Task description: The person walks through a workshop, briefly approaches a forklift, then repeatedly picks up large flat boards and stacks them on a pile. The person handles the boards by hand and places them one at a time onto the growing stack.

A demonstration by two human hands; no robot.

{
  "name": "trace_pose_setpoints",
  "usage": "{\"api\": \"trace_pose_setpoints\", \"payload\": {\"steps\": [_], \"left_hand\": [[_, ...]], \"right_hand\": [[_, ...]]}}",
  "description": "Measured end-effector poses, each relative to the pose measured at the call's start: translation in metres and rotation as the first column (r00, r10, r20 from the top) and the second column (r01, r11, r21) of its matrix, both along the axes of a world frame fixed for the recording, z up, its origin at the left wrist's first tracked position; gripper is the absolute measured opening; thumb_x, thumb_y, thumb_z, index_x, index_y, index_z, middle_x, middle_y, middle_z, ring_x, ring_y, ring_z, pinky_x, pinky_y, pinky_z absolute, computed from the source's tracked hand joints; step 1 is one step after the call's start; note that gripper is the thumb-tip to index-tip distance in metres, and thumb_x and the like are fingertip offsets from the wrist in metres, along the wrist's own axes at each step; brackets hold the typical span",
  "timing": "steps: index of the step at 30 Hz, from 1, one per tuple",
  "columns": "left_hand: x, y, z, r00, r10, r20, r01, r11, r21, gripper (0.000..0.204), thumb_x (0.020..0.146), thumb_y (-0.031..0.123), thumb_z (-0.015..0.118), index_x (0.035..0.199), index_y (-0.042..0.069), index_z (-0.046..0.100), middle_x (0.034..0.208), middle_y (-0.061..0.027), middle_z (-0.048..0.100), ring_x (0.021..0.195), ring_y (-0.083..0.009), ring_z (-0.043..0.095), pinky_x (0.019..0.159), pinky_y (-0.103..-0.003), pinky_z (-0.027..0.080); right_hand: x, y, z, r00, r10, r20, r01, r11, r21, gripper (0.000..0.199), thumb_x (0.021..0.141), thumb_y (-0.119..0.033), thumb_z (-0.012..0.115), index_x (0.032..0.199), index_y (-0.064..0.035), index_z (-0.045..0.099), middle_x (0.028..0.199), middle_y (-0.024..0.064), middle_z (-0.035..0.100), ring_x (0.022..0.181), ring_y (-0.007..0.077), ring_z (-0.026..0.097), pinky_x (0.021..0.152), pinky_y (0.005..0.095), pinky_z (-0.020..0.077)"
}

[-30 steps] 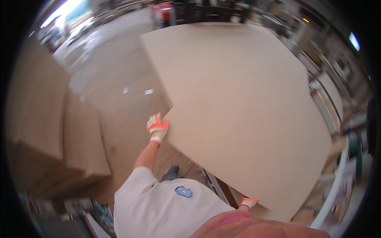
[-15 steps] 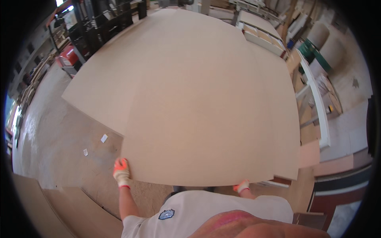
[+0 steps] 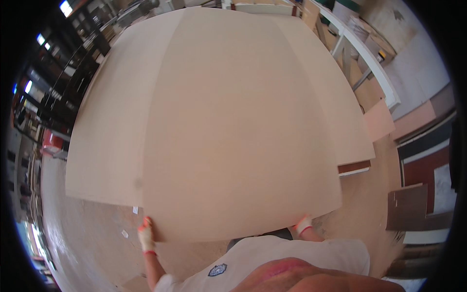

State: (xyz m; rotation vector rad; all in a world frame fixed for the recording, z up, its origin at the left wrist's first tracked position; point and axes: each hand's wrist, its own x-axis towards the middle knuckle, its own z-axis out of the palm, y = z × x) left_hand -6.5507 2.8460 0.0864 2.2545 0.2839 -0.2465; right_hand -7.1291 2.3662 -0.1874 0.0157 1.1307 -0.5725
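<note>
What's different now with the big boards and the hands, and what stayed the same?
The top board slid toward the person; its near right corner now sticks out past the board underneath. The view turned right, so the red machine now shows at the left. The left hand and right hand stayed at the top board's near side.

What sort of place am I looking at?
Probably a woodworking shop or panel store: a large tan board overlaps similar sheets, dark machinery, perhaps a forklift, stands at the left, and other panels show at the right.
</note>
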Motion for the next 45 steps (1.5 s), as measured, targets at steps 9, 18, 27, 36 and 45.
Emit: {"api": "trace_pose_setpoints", "payload": {"steps": [9, 18, 27, 36, 45], "left_hand": [[-0.127, -0.186, 0.034, 0.950, -0.055, -0.308, -0.044, 0.951, -0.305, 0.036, 0.103, 0.044, 0.072, 0.087, 0.013, 0.064, 0.076, 0.0119, 0.047, 0.069, -0.0030, 0.038, 0.059, -0.024, 0.029], [-0.106, -0.321, -0.120, 0.872, -0.198, -0.448, 0.101, 0.967, -0.232, 0.067, 0.099, 0.058, 0.070, 0.123, -0.005, 0.071, 0.107, -0.0079, 0.073, 0.101, -0.0184, 0.063, 0.093, -0.037, 0.051], [0.066, -0.485, -0.223, 0.732, -0.640, -0.233, 0.665, 0.597, 0.449, 0.079, 0.094, 0.068, 0.058, 0.150, 0.012, 0.053, 0.145, -0.0238, 0.062, 0.134, -0.0426, 0.058, 0.109, -0.049, 0.049], [0.103, -0.733, -0.322, 0.778, -0.618, -0.113, 0.624, 0.740, 0.252, 0.099, 0.097, 0.057, 0.067, 0.161, -0.009, 0.028, 0.162, -0.0323, 0.039, 0.150, -0.0434, 0.040, 0.122, -0.045, 0.036], [0.123, -0.748, -0.314, 0.755, -0.655, -0.013, 0.639, 0.732, 0.238, 0.071, 0.095, 0.052, 0.071, 0.133, -0.004, 0.049, 0.122, -0.0312, 0.065, 0.111, -0.0484, 0.064, 0.095, -0.054, 0.052]], "right_hand": [[-0.111, -0.176, 0.052, 0.840, -0.399, -0.368, 0.248, 0.885, -0.394, 0.070, 0.108, -0.056, 0.034, 0.158, -0.0079, 0.042, 0.163, 0.0132, 0.045, 0.149, 0.0354, 0.042, 0.124, 0.0566, 0.0312], [-0.126, -0.304, 0.184, 0.757, -0.134, -0.640, -0.222, 0.867, -0.445, 0.059, 0.105, -0.050, 0.050, 0.145, -0.0068, 0.056, 0.145, 0.0151, 0.060, 0.133, 0.0330, 0.057, 0.110, 0.0493, 0.0474], [0.088, -0.336, 0.137, -0.069, 0.140, -0.988, -0.959, 0.263, 0.104, 0.063, 0.098, -0.055, 0.057, 0.142, -0.0098, 0.063, 0.136, 0.0181, 0.069, 0.126, 0.0355, 0.066, 0.109, 0.0441, 0.0496], [0.288, -0.395, -0.062, -0.310, -0.545, -0.779, -0.951, 0.183, 0.250, 0.065, 0.101, -0.043, 0.059, 0.157, -0.0101, 0.049, 0.163, 0.0194, 0.045, 0.150, 0.0409, 0.043, 0.126, 0.0563, 0.0280], [0.302, -0.406, -0.049, -0.267, -0.454, -0.850, -0.960, 0.198, 0.196, 0.061, 0.102, -0.037, 0.056, 0.153, -0.0048, 0.051, 0.159, 0.0200, 0.049, 0.152, 0.0426, 0.039, 0.127, 0.0587, 0.0241]]}}
